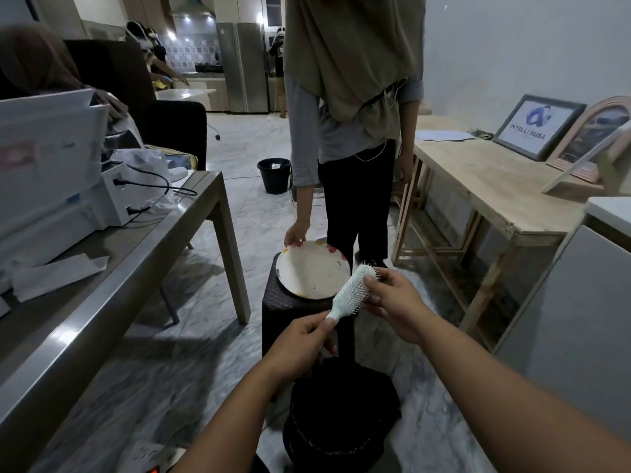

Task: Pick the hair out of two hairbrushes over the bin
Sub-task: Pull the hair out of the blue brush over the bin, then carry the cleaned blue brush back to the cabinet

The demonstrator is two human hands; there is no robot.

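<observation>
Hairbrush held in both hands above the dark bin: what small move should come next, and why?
Probably pinch at the bristles with the right hand and pull away. The left hand grips the handle of the white hairbrush, the right fingertips already touch its head, and the dark bin sits just below them. Whether hair is caught in the bristles is too fine to see.

My two forearms come into view bare, with no sleeve showing on either one as far as the bottom edge. My left grip (300,346) and right grip (396,302) carry no rings, bands or gloves that I can make out. My fingernails look short and plain.
</observation>
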